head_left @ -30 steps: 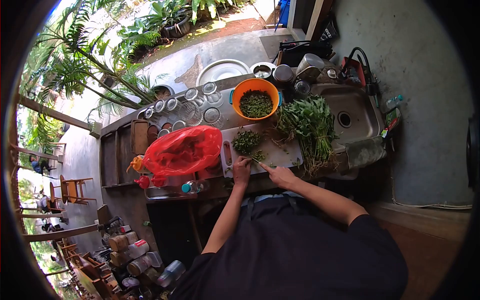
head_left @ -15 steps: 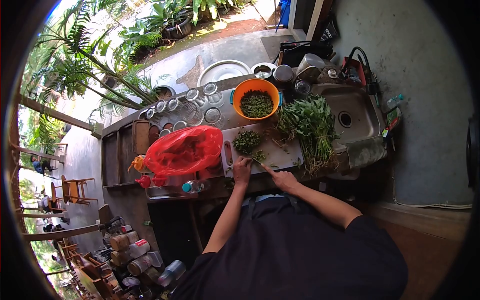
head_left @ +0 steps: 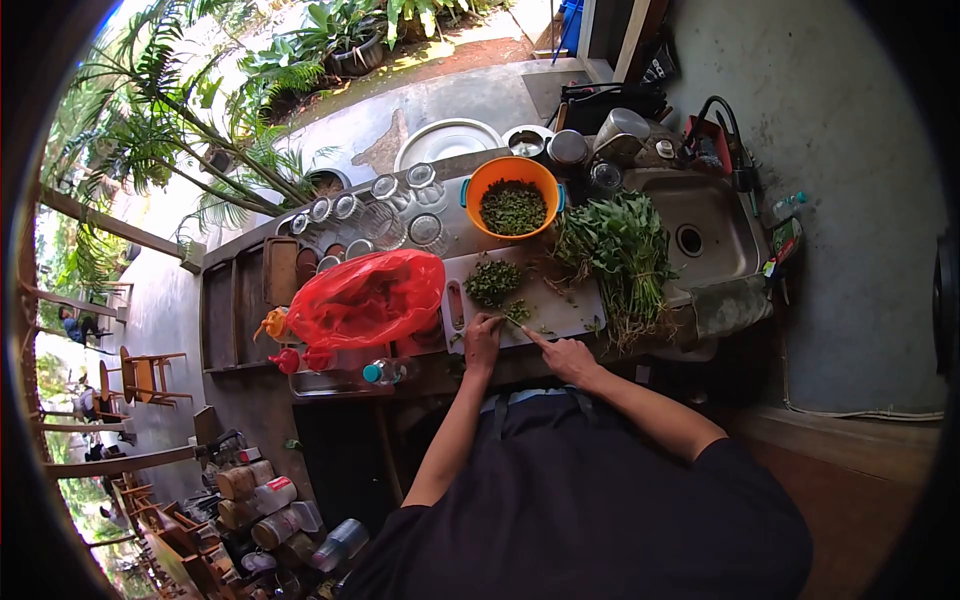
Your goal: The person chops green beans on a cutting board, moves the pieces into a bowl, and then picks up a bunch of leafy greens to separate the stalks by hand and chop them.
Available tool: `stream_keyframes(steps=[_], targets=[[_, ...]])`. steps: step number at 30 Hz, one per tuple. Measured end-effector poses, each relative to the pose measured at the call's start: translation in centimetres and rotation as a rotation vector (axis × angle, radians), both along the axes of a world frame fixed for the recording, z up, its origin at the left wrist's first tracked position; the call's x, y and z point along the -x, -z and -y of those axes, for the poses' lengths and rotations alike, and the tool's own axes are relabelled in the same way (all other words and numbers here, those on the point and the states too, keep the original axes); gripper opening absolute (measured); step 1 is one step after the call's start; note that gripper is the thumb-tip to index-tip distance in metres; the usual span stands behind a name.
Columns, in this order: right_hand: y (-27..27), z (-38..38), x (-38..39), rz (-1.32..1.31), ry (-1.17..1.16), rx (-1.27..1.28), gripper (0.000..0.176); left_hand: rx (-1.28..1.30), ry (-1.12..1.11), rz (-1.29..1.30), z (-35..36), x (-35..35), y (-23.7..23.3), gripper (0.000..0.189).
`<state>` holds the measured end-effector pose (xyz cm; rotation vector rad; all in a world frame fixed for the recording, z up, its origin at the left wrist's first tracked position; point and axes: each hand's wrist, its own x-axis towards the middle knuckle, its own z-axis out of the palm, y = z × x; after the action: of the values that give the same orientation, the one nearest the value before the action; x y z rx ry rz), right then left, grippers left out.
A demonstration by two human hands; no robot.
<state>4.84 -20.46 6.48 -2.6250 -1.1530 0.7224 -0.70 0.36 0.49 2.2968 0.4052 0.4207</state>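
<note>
My right hand (head_left: 567,358) is closed around the handle of a knife (head_left: 519,326), whose blade points left over the white cutting board (head_left: 568,310). Close by, my left hand (head_left: 483,338) rests at the board's front edge with its fingers bent together, touching green stems near the blade; what exactly it grips is too small to see. A heap of chopped greens (head_left: 493,283) lies on the board beyond my left hand. Behind the board, an orange colander (head_left: 511,167) holds more chopped greens. To the right lies a large bundle of leafy greens with roots (head_left: 635,260).
A red plastic bag (head_left: 365,300) sits left of the board, with a capped bottle (head_left: 384,372) in front of it. Several upturned glasses (head_left: 428,233) stand behind. A steel sink (head_left: 735,200) is at the right, with metal pots (head_left: 620,135) at the back.
Both hands stay in almost the same spot, the knife still between them. The view has shifted very slightly; the food and containers look unchanged.
</note>
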Motion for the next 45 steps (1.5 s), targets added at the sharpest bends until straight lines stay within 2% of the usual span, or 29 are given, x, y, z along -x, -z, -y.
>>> stream_keyframes(steps=[10,24,28,36,40,45], targets=[[-0.9,-1.6,-0.7,-0.063,-0.011,-0.012,0.072,-0.008,-0.008,0.016,-0.1,-0.2,1.4,0.011],[2.9,-1.3,0.2,-0.061,0.021,-0.081,0.08,0.023,0.003,0.029,-0.1,-0.1,0.6,0.009],[3.2,-1.0,0.3,0.02,-0.01,-0.069,0.081,0.022,-0.015,0.062,-0.1,0.0,0.5,0.008],[1.2,1.5,-0.6,-0.005,-0.072,-0.004,0.08,-0.039,-0.021,0.02,-0.1,-0.3,0.7,0.008],[0.1,1.6,-0.7,-0.004,-0.048,-0.008,0.077,-0.01,-0.041,-0.04,0.1,-0.3,0.3,0.009],[-0.9,0.4,-0.4,-0.022,-0.01,-0.008,0.073,0.014,-0.034,0.01,0.5,-0.1,0.5,0.011]])
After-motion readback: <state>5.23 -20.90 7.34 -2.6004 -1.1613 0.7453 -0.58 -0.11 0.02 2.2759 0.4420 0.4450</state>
